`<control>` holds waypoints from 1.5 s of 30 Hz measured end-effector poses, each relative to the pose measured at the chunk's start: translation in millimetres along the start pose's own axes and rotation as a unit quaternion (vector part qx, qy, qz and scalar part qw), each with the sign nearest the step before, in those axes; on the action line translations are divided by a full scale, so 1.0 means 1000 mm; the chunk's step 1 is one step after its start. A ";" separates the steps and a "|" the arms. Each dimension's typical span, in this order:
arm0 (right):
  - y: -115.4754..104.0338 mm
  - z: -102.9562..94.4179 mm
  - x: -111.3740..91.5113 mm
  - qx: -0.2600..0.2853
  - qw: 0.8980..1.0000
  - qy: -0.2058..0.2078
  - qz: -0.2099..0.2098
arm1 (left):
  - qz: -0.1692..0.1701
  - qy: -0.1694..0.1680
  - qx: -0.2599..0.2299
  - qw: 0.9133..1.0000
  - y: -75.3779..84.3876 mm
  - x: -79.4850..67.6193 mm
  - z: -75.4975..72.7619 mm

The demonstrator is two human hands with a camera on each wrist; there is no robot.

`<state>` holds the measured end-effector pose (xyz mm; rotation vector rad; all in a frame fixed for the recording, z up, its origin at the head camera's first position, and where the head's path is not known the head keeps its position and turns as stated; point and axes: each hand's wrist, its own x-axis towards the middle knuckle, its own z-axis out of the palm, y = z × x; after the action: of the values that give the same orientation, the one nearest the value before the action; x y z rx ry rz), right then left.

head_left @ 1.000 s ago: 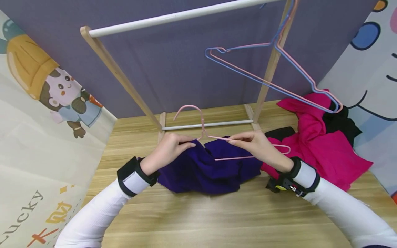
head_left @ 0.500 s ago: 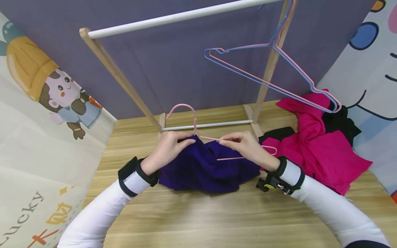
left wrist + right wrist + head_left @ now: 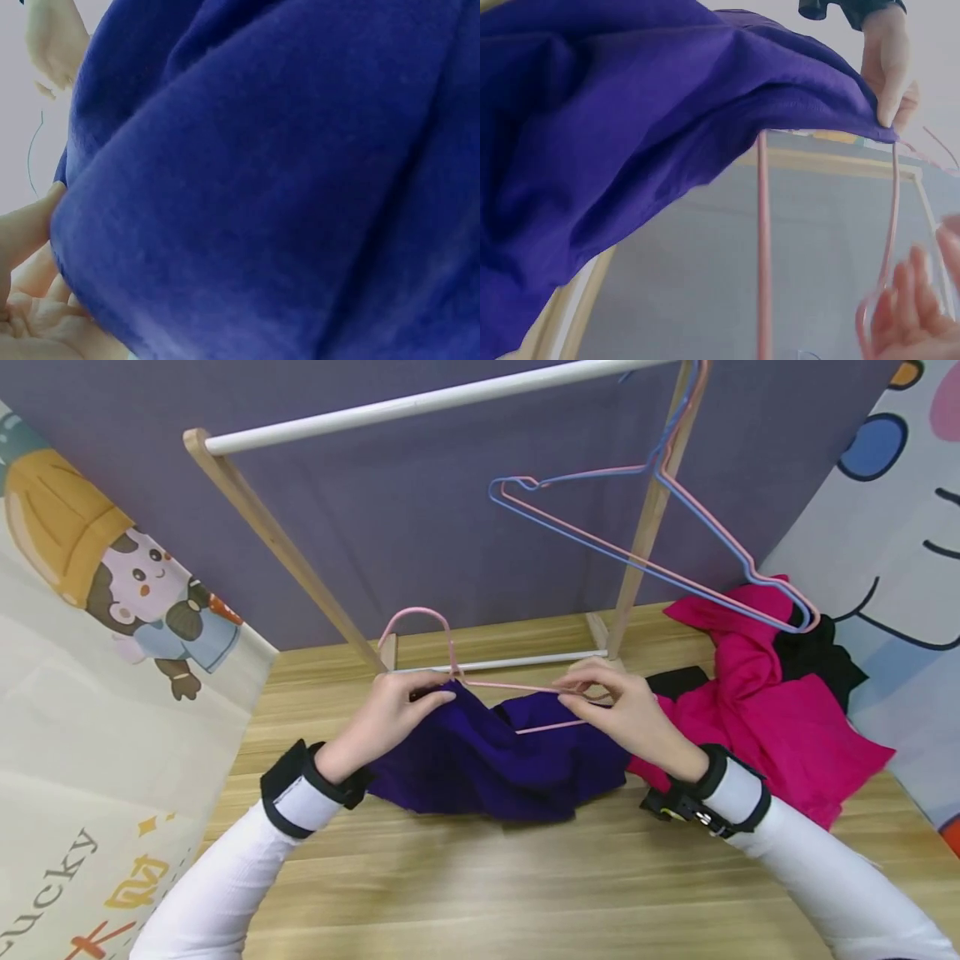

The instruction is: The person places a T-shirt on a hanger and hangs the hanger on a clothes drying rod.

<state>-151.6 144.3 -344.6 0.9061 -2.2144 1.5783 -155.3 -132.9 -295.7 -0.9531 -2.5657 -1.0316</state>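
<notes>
Presently: left hand (image 3: 384,718), grip pinching purple cloth (image 3: 487,764); right hand (image 3: 636,717) at pink hanger (image 3: 512,686), its grip we cannot tell; we should guide hanger gently, cloth slack

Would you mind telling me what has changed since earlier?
The pink hanger has moved left in the head view, and the right hand has shifted outward along its arm, away from the hook. The left hand still pinches the purple cloth; the magenta garment and the hanging hangers stay put.

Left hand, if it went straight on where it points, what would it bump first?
Beyond the purple cloth it pinches, the left hand would probably meet the lower pink hanger's neck; depth is unclear.
</notes>
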 end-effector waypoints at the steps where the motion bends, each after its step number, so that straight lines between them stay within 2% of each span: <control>1: -0.001 -0.002 -0.003 -0.004 1.000 -0.002 -0.009 | -0.002 0.001 -0.001 1.000 0.001 -0.001 -0.003; 3: -0.003 -0.005 -0.010 -0.001 0.999 -0.025 -0.022 | -0.002 0.006 0.003 1.000 0.002 -0.001 -0.009; 5: -0.003 -0.004 -0.017 -0.007 0.997 -0.069 -0.034 | 0.000 0.015 0.009 1.000 0.003 -0.001 -0.014; 8: 0.000 0.003 -0.027 -0.022 0.987 -0.147 -0.069 | 0.006 0.032 0.022 0.999 0.007 0.000 -0.022; 10: 0.004 0.010 -0.034 -0.032 0.979 -0.182 -0.091 | 0.011 0.044 0.030 0.999 0.010 0.001 -0.028; 13: 0.012 0.018 -0.041 -0.071 0.971 -0.193 -0.118 | 0.018 0.065 0.037 0.997 0.014 0.004 -0.036; 16: 0.022 0.019 -0.038 -0.129 0.968 -0.170 -0.129 | 0.025 0.080 0.036 0.996 0.017 0.008 -0.044; 18: 0.029 0.016 -0.031 -0.157 0.969 -0.149 -0.119 | 0.030 0.085 0.034 0.995 0.020 0.010 -0.048; 20: 0.036 0.010 -0.019 -0.162 0.974 -0.127 -0.098 | 0.037 0.086 0.032 0.995 0.021 0.011 -0.052; 23: 0.042 0.002 0.001 -0.137 0.982 -0.109 -0.069 | 0.047 0.085 0.031 0.995 0.024 0.013 -0.054; 25: 0.043 -0.001 0.014 -0.109 0.986 -0.119 -0.050 | 0.051 0.086 0.032 0.994 0.024 0.013 -0.055; 27: 0.041 -0.003 0.024 -0.081 0.985 -0.152 -0.024 | 0.051 0.087 0.029 0.994 0.025 0.013 -0.055; 30: 0.034 -0.002 0.035 -0.054 0.976 -0.209 0.001 | 0.042 0.087 0.021 0.995 0.027 0.013 -0.055; 32: 0.029 0.002 0.041 -0.051 0.972 -0.230 -0.007 | 0.034 0.085 0.015 0.996 0.027 0.013 -0.055; 37: 0.020 0.012 0.049 -0.089 0.967 -0.229 -0.067 | 0.028 0.080 0.006 0.996 0.027 0.012 -0.054; 38: 0.021 0.012 0.049 -0.096 0.966 -0.232 -0.067 | 0.029 0.081 0.006 0.996 0.026 0.011 -0.053; 40: 0.024 0.010 0.047 -0.115 0.962 -0.242 -0.048 | 0.030 0.083 0.006 0.996 0.025 0.010 -0.054; 43: 0.028 0.002 0.040 -0.151 0.956 -0.252 0.016 | 0.028 0.088 0.013 0.996 0.022 0.008 -0.056; 45: 0.029 -0.002 0.036 -0.185 0.949 -0.253 0.039 | 0.025 0.091 0.016 0.995 0.020 0.007 -0.057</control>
<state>-197.4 140.0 -345.7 1.2155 -2.7930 0.9647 -149.7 -157.2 -240.4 -0.8683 -2.3900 -1.0115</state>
